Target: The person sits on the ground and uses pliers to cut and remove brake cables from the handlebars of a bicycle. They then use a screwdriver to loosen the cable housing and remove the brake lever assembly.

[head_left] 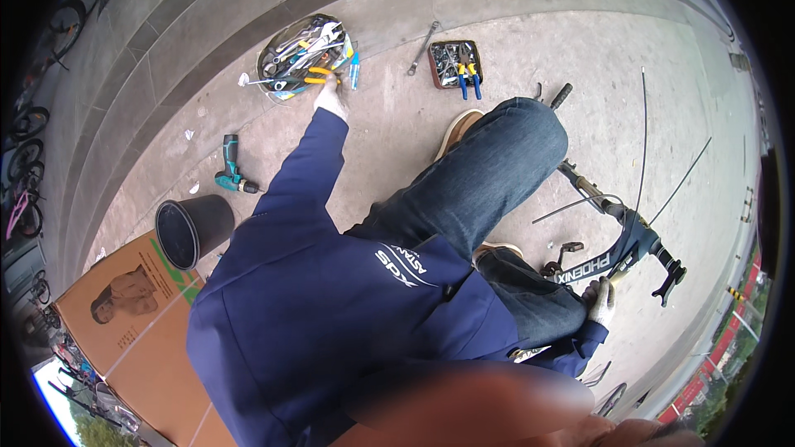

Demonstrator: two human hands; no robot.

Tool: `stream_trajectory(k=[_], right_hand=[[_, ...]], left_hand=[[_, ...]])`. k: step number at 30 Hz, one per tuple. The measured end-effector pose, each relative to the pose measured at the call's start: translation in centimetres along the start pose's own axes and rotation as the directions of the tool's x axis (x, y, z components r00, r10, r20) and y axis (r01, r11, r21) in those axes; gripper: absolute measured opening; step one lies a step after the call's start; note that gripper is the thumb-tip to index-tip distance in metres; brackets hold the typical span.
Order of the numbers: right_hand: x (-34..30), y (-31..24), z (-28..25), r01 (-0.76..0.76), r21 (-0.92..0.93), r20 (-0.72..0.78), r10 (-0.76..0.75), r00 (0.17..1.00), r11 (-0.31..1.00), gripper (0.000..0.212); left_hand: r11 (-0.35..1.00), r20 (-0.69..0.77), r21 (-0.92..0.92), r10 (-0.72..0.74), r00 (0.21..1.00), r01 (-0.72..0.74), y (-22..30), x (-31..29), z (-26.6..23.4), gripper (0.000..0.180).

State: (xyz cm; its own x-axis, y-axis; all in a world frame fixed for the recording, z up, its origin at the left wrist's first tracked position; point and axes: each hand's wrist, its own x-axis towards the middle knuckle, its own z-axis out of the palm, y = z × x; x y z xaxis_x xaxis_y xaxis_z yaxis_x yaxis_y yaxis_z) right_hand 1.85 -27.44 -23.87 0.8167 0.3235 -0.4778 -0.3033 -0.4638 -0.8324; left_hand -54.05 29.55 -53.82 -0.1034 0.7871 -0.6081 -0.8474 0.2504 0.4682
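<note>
My left hand (332,99), in a pale glove, reaches to the near edge of a round tub (262,62) crowded with tools. Its fingers are closed on the orange handles of pliers (317,75), whose jaws cannot be told apart from the other tools. Wrenches and an adjustable wrench (327,33) lie in the tub. On the right, my right hand (603,299), also gloved, is closed against the lower side of a dark bicycle frame (625,250). Its fingertips are partly hidden there. Handlebar parts and loose cables (644,141) stick out from the frame.
A small tray (434,74) of hardware carries blue-and-yellow pliers (468,70); a wrench (423,48) lies beside it. A teal drill (232,167), black bucket (195,228) and large cardboard box (141,339) are at left. Stone steps (190,8) rise beyond. My bent knee (530,136) separates both work areas.
</note>
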Motion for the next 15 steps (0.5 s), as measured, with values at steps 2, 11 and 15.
stream_trajectory(k=[2,11,15], right_hand=[[0.1,0.1,-0.4,-0.003,-0.001,-0.007,0.003,1.000,1.000,0.025],[0.6,0.8,-1.3,-0.022,0.078,0.057,0.018,0.998,0.997,0.019],[0.1,0.3,-0.2,-0.021,0.064,0.005,0.021,1.000,0.998,0.019]], left_hand=[[0.998,-0.051,-0.065,0.021,0.998,-0.024,0.6,2.2,0.1,0.022],[0.978,-0.303,0.179,0.155,0.940,-0.104,3.3,10.2,-2.4,0.030],[0.989,-0.211,0.146,0.068,0.975,-0.037,2.9,11.1,-1.4,0.036]])
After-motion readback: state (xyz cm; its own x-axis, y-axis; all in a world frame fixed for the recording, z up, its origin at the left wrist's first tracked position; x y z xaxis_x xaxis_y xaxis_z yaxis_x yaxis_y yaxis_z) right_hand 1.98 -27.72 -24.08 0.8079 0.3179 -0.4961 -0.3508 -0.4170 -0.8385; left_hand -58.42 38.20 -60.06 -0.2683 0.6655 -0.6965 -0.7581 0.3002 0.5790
